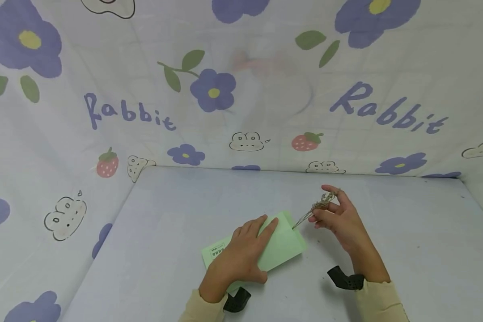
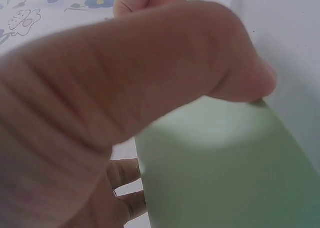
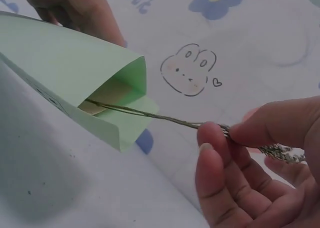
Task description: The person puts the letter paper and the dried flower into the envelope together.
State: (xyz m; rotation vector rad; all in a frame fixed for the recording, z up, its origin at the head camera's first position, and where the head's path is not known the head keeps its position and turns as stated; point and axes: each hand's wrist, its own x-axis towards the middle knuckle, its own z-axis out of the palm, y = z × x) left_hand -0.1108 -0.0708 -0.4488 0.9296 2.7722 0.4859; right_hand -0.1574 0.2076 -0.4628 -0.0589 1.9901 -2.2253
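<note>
A pale green paper envelope (image 1: pixel 281 252) with a small printed label stands angled across the middle of the table. My left hand (image 1: pixel 245 252) lies over it and grips it, thumb (image 2: pixel 240 78) at one edge and fingers at the opposite edge. Its right end gapes, and a tan surface (image 3: pixel 102 100) shows inside the mouth. My right hand (image 1: pixel 342 221) pinches a thin bundle of dried plant sprigs (image 3: pixel 170 119) between thumb and fingertips. The bare stem ends reach into the envelope's mouth; the bushy tops (image 1: pixel 324 201) point up and away, partly hidden by the fingers.
The table (image 1: pixel 169 197) has a pale cover with small dark crumbs (image 1: pixel 319 241) scattered on it. A printed cloth (image 1: pixel 265 103) with flowers and rabbits rises behind and at the sides. Black bands (image 1: pixel 346 278) sit on both wrists, below cream sleeves.
</note>
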